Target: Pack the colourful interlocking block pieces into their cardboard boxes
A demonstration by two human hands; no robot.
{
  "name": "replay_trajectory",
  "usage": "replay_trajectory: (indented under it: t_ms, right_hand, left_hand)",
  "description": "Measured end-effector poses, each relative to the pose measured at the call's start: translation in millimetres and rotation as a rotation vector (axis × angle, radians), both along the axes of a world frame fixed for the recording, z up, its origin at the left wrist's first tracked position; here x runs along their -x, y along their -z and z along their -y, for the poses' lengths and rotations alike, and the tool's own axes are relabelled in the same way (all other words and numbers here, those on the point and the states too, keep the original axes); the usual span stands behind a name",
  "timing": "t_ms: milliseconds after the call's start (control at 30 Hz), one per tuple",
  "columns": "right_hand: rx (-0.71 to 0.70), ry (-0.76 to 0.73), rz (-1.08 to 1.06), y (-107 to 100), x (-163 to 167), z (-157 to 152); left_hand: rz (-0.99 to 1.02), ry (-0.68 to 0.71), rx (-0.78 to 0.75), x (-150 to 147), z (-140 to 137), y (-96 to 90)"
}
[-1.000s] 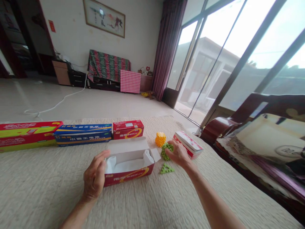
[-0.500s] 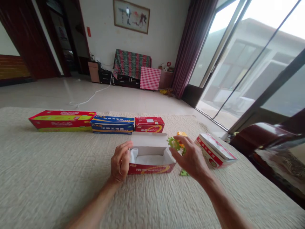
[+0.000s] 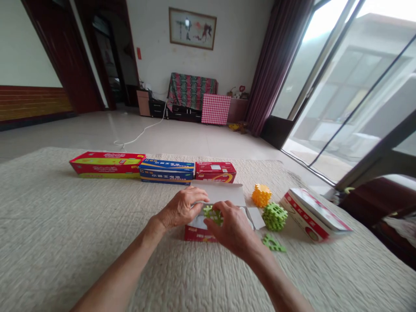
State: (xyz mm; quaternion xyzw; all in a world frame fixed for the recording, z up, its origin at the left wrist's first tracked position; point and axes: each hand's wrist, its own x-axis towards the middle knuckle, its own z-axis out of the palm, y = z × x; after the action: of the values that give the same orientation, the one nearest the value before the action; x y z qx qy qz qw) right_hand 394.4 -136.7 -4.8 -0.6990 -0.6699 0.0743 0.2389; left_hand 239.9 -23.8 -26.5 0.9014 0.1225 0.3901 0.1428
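My right hand pinches a green interlocking plastic piece over the opening of a small red carton. The carton's white lid flap stands up at the back, and a side flap sticks out on the right. White lining shows inside. Over the carton's left end, my left hand has its fingers stretched out and holds nothing; whether it touches the carton or the piece, I cannot tell. To the right sit a green block of notched pieces, an orange one and a flat green piece.
Behind the carton, a red-and-yellow box, a blue battery box and a red box stand in a row. A white-and-red box lies angled at the right. Everything rests on a beige quilted cover.
My right hand has brought the green piece left, over the carton's opening. My left hand has moved from the carton's left side to above it. The view has turned slightly left.
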Motion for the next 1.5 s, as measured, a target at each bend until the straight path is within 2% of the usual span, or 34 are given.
replay_trajectory:
  t_ms: [167,367,567,700,800,900,1000,1133,1233,1300,1367,1500]
  right_hand:
    - [0.081,0.052,0.057,7.3,-0.7,-10.8]
    - [0.11,0.112,0.04,9.6,1.6,-16.0]
    - [0.108,-0.011,0.008,8.7,-6.0,-12.3]
    - [0.173,-0.013,0.075,11.0,-9.5,-11.9]
    - [0.168,-0.017,0.107,13.8,-7.6,-11.2]
    - [0.15,-0.018,0.106,9.6,-3.3,-7.1]
    - [0.105,-0.015,0.081,-5.4,-6.0,-0.5]
    - [-0.025,0.087,0.033,-25.5,-43.2,10.3]
    - [-0.088,0.281,0.071,-23.3,-94.8,18.2]
    - [-0.042,0.373,0.159,-14.1,-127.9,22.2]
    - [0.033,0.375,0.208,-3.8,-151.2,24.6]
    - [0.115,0.349,0.244,8.3,-164.5,24.9]
  left_hand:
    - [0.054,0.025,0.147,0.4,-11.1,18.2]
    - [0.113,0.025,0.21,-1.5,-14.1,22.8]
    - [0.166,-0.031,0.298,-1.0,-13.9,25.6]
    - [0.178,-0.057,0.309,-1.9,-13.7,26.3]
    - [0.18,-0.057,0.3,-2.9,-13.0,25.6]
    - [0.157,-0.077,0.284,-2.3,-11.5,24.3]
    - [0.108,-0.11,0.297,-0.3,-11.3,23.4]
    - [0.078,-0.13,0.32,1.6,-13.1,23.2]
    - [0.059,-0.143,0.343,2.3,-14.1,23.5]
    - [0.055,-0.141,0.353,2.7,-14.7,24.1]
    - [0.069,-0.134,0.354,2.9,-15.3,24.9]
    - [0.102,-0.123,0.344,3.0,-15.6,25.7]
